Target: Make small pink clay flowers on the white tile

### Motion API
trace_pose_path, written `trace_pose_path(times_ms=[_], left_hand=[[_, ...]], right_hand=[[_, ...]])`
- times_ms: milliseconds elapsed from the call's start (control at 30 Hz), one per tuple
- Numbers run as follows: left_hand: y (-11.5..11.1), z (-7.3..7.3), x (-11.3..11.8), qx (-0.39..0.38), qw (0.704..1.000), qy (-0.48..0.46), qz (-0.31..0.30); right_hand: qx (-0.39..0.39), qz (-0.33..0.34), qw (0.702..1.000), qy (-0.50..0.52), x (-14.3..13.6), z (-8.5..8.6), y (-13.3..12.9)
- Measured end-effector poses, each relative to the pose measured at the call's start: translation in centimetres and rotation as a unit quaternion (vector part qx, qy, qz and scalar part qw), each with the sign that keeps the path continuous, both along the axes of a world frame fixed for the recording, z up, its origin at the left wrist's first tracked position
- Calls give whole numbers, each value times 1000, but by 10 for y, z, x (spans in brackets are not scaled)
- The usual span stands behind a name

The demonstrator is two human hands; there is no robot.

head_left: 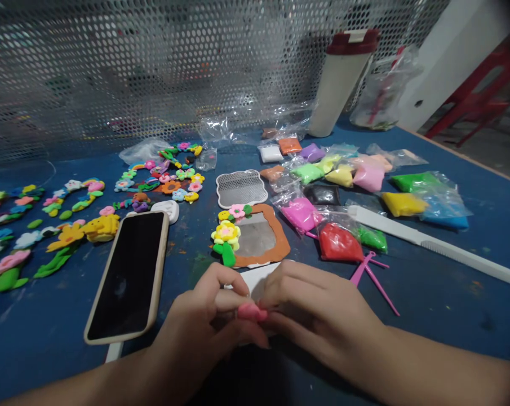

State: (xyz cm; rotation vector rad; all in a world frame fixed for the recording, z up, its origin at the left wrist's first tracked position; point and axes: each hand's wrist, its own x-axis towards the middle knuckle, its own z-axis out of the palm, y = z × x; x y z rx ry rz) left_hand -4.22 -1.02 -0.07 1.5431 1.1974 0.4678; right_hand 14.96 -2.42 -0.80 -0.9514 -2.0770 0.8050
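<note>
Between the fingertips of both hands is a small lump of pink modelling clay [251, 312]. My left hand [214, 316] pinches it from the left, and my right hand [309, 304] pinches its right end. Under the fingers lies a white flat piece [258, 276], mostly hidden. Just beyond the hands rests a small mirror [258, 234] with an orange clay border. Yellow, pink and green clay flowers and leaves [226, 232] sit along its left side. A second mirror [242, 189] with a plain wavy edge lies behind it.
A phone [130, 276] lies left of my hands, with several clay-decorated pieces [77, 197] beyond. Bagged coloured clay [341, 242], pink modelling tools [375, 276] and a white comb-like knife [432, 245] are on the right. A tumbler [343, 84] stands at the back by a perforated metal panel [153, 67].
</note>
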Motion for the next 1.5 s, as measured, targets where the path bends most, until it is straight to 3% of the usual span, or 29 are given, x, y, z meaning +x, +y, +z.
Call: trace_pose_path(times_ms=[200, 400, 467, 567, 667, 800, 1033, 1100, 1233, 1367, 1500], left_hand=[[-2, 0, 0, 28, 999, 17, -25], [0, 0, -2, 136, 977, 74, -147], [-1, 1, -3, 141, 976, 65, -154], [-4, 3, -3, 117, 981, 38, -153], [-7, 5, -1, 73, 983, -11, -166], [-10, 7, 2, 22, 984, -48, -170], [-8, 9, 5, -69, 984, -78, -143], [-7, 8, 8, -110, 980, -106, -128], [-5, 7, 11, -178, 968, -143, -104], [-5, 7, 12, -190, 967, -144, -95], [-6, 6, 11, -168, 969, -136, -118]], right_hand=[[106, 16, 993, -40, -1, -5, -4], [191, -9, 977, -99, 2, -3, -2], [174, -27, 980, -97, 3, 1, 0], [71, -48, 992, -98, 3, 9, 3], [-13, 1, 995, -99, 0, 14, 3], [-26, 38, 998, -51, -5, 15, 1], [-43, -118, 992, -23, -2, 15, 11], [-18, -174, 984, -25, 1, 16, 16], [133, -227, 963, -51, 7, 18, 19], [228, -123, 961, -93, 1, 13, 13], [232, -72, 960, -140, -10, 5, 8]])
